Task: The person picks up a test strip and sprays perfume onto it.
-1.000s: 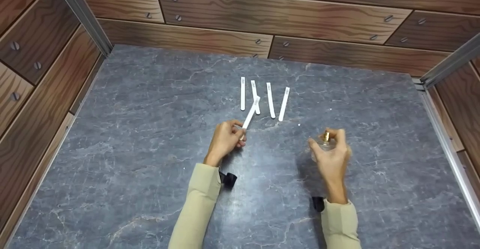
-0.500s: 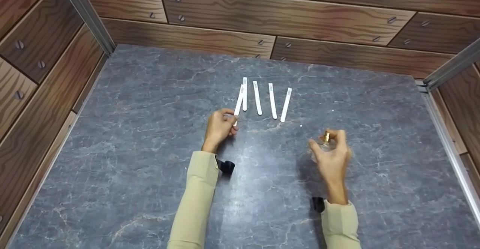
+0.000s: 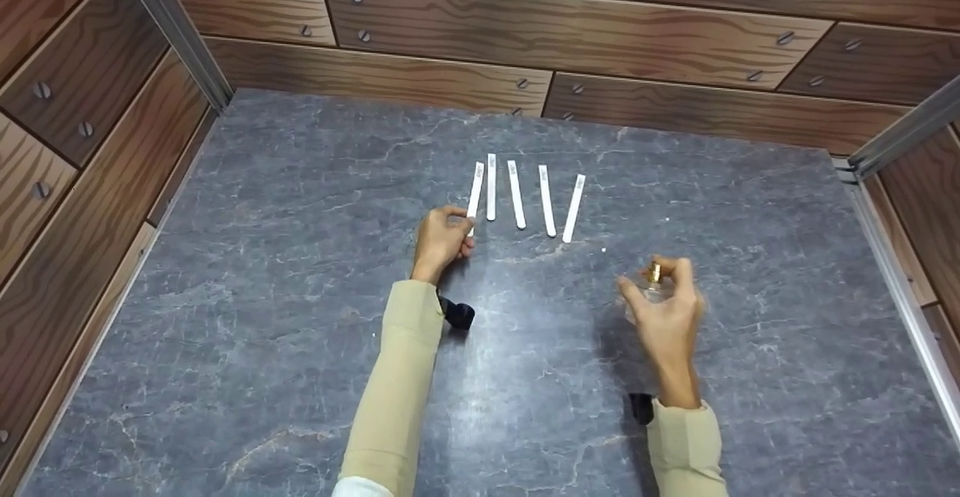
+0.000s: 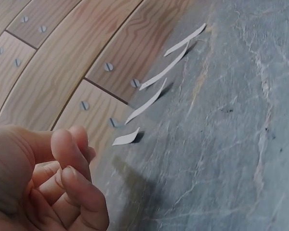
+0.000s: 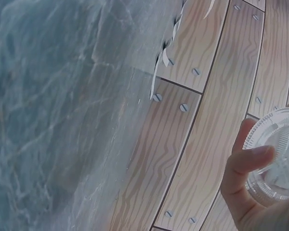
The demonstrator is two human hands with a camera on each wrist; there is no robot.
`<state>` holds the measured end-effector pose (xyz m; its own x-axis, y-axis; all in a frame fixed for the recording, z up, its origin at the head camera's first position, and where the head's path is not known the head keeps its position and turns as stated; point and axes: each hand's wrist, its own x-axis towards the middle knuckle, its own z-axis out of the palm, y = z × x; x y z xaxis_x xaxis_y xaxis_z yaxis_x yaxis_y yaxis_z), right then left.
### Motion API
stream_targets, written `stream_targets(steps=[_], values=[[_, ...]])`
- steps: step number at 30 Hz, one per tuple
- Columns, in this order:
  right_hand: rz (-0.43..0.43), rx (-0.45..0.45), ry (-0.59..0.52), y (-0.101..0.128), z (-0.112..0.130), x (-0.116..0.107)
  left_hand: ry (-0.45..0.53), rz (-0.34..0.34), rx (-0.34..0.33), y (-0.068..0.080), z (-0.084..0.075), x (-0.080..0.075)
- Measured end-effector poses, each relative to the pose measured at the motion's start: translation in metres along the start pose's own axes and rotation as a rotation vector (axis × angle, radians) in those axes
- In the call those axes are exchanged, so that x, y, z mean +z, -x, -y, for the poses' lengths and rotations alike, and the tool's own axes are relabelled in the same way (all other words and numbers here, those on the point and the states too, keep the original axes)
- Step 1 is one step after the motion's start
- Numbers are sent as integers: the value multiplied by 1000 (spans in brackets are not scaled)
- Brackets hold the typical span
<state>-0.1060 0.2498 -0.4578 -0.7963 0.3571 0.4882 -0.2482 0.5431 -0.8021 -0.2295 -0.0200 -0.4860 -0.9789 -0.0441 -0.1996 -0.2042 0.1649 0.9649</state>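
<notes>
In the head view my left hand (image 3: pixel 441 238) pinches the near end of a white paper test strip (image 3: pixel 476 188) that has small dark print at its far end. Thumb and forefinger meet in the left wrist view, where that strip is hidden behind them. Just right of it, several similar strips (image 3: pixel 517 196) lie apart in a loose row on the table. Off to the right, my right hand (image 3: pixel 670 324) grips a clear glass perfume bottle (image 5: pixel 279 175) with a gold neck, raised above the tabletop. The bottle's ribbed, round base faces the right wrist camera.
The grey marbled tabletop (image 3: pixel 300 294) is bounded by wood-pattern walls (image 3: pixel 435 25) at the back and both sides, with metal posts at the corners. A tiny white speck (image 3: pixel 604 249) lies right of the strips.
My left hand has moved left and away from me with its strip, from over the second strip to the left end of the row. The right hand stays in place with the bottle.
</notes>
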Motion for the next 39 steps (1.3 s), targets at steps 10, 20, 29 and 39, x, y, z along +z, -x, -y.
stream_targets(steps=[10, 20, 29, 39], values=[[32, 15, 20, 1, -3, -4, -8, 33, -35, -9, -1, 4], [46, 45, 8, -1, -2, -2, -2, 55, -69, -14, -3, 4], [343, 193, -57, -4, -5, -3, -1, 67, -102, -20, -5, 0], [580, 242, 12, -8, -15, -4, 19, 24, -97, -17, 0, -15]])
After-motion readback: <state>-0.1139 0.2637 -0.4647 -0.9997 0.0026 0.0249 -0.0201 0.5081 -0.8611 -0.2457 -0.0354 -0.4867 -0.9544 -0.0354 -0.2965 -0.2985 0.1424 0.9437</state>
